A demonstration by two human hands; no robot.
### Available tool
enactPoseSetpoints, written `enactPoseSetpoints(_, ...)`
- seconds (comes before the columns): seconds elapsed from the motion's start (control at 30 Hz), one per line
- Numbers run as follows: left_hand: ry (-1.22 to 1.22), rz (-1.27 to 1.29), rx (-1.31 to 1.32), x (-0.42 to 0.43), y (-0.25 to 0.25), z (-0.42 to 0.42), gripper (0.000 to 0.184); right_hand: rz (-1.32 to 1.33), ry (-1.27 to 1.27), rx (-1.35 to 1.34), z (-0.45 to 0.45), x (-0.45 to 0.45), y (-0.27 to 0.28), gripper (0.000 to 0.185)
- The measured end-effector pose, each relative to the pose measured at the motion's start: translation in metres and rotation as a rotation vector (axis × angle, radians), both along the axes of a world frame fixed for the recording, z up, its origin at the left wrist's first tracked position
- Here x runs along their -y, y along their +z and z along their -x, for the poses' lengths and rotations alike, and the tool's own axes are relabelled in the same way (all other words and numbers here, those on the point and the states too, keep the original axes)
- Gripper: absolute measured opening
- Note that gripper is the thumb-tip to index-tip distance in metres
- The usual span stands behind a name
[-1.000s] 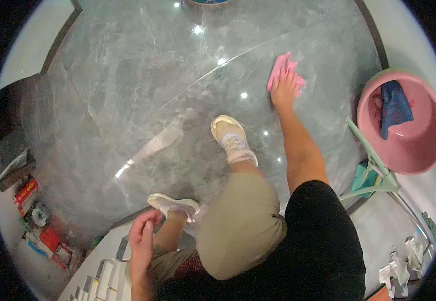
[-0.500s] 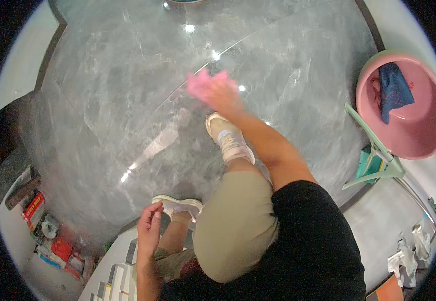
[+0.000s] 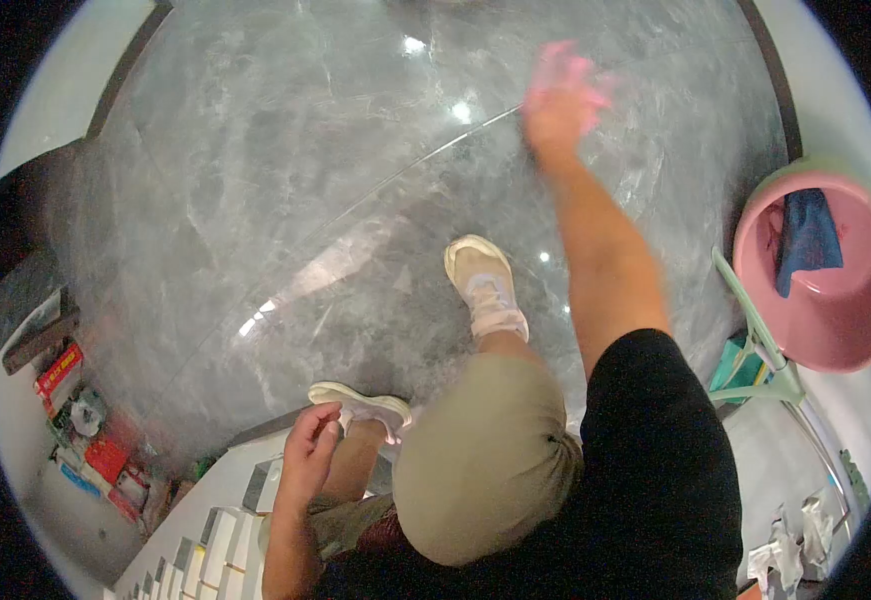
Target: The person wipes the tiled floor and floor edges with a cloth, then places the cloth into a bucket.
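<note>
My right hand is stretched out over the grey floor with a pink cloth in its fingers. Motion smears both the cloth and the fingertips. Bent down at lower left, my left hand hangs near my knee and the shoe beyond it. Its fingers are loosely curled in, and nothing shows in them.
A pink basin with a dark blue cloth inside stands at the right wall. Beside it are a light green long-handled tool and a teal dustpan-like piece. White steps and red packages lie at lower left.
My right hand has swept the pink cloth forward and to the right across the floor, and the arm is straighter. The view has shifted slightly. My left hand stays near my leg.
</note>
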State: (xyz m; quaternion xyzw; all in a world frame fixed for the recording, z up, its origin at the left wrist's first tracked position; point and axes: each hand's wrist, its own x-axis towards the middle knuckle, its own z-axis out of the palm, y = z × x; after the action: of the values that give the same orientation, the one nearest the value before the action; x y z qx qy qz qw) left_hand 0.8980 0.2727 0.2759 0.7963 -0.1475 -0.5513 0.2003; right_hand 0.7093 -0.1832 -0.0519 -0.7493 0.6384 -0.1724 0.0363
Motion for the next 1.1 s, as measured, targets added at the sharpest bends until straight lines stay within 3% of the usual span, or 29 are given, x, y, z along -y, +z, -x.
enactPoseSetpoints(0.03,0.006,0.013,-0.022,0.002,-0.001,-0.001,0.026,0.061,0.083,-0.042,-0.035,-0.012,-0.009,0.061)
enactPoseSetpoints(0.1,0.012,0.027,-0.035,0.009,0.003,-0.005,0.025,-0.23,0.276,0.003,-0.102,-0.051,0.036,0.062)
enactPoseSetpoints(0.17,0.016,0.012,-0.023,0.024,0.008,-0.006,0.025,-0.203,0.595,-0.137,-0.136,-0.092,0.057,0.057)
enactPoseSetpoints(0.2,0.016,0.013,-0.015,0.028,0.01,-0.007,0.025,-0.069,0.766,-0.217,-0.144,-0.115,0.077,0.053)
enactPoseSetpoints(0.23,-0.009,0.034,-0.013,0.032,0.011,-0.008,0.024,-0.064,0.765,-0.211,-0.149,-0.127,0.063,0.053)
enactPoseSetpoints(0.3,-0.035,0.061,-0.005,0.034,0.008,-0.01,0.024,0.01,0.908,0.18,-0.153,-0.153,0.018,0.045)
enactPoseSetpoints(0.33,-0.042,0.075,-0.019,0.029,0.007,-0.009,0.024,-0.108,0.931,0.205,-0.148,-0.141,0.028,0.046)
enactPoseSetpoints(0.4,-0.057,0.099,-0.016,0.022,0.006,-0.009,0.025,-0.535,0.749,0.086,-0.126,-0.095,0.052,0.049)
enactPoseSetpoints(0.43,-0.049,0.103,-0.011,0.017,0.005,-0.011,0.025,-0.579,0.604,0.054,-0.112,-0.071,0.058,0.05)
enactPoseSetpoints(0.5,-0.022,0.051,-0.037,0.008,0.002,-0.011,0.025,0.048,0.36,0.008,-0.065,-0.023,0.022,0.053)
enactPoseSetpoints(0.57,-0.018,0.059,-0.022,0.006,-0.002,-0.011,0.025,-0.019,0.117,-0.099,-0.031,0.022,-0.001,0.059)
enactPoseSetpoints(0.6,-0.025,0.063,-0.005,0.004,-0.002,-0.011,0.025,0.076,0.03,-0.239,-0.03,0.034,-0.01,0.059)
enactPoseSetpoints(0.7,-0.029,0.023,0.01,0.009,0.003,-0.013,0.025,0.3,-0.091,-0.008,-0.09,0.045,-0.025,0.064)
enactPoseSetpoints(0.73,-0.03,-0.023,-0.008,0.012,0.006,-0.015,0.026,-0.009,-0.195,0.051,-0.127,0.035,0.01,0.061)
enactPoseSetpoints(0.83,-0.12,0.11,0.072,0.016,0.005,-0.019,0.027,0.008,0.056,-0.02,-0.217,-0.02,0.026,0.058)
enactPoseSetpoints(0.9,-0.107,0.091,0.066,0.018,0.005,-0.022,0.026,0.126,0.57,-0.126,-0.247,-0.075,0.054,0.046)
enactPoseSetpoints(0.97,-0.098,0.084,0.06,0.021,0.006,-0.024,0.026,0.199,0.832,-0.179,-0.267,-0.098,0.041,0.041)
enactPoseSetpoints(1.0,-0.106,0.086,0.064,0.024,0.009,-0.025,0.027,0.228,0.958,0.096,-0.274,-0.112,0.0,0.04)
enactPoseSetpoints(1.03,-0.114,0.084,0.063,0.025,0.012,-0.025,0.027,0.245,1.075,0.374,-0.272,-0.119,0.006,0.039)
enactPoseSetpoints(1.07,-0.11,0.081,0.056,0.026,0.014,-0.025,0.027,0.237,1.078,0.37,-0.268,-0.108,0.009,0.039)
enactPoseSetpoints(1.1,-0.144,0.101,0.064,0.027,0.016,-0.025,0.026,-0.204,1.017,0.148,-0.256,-0.078,0.07,0.041)
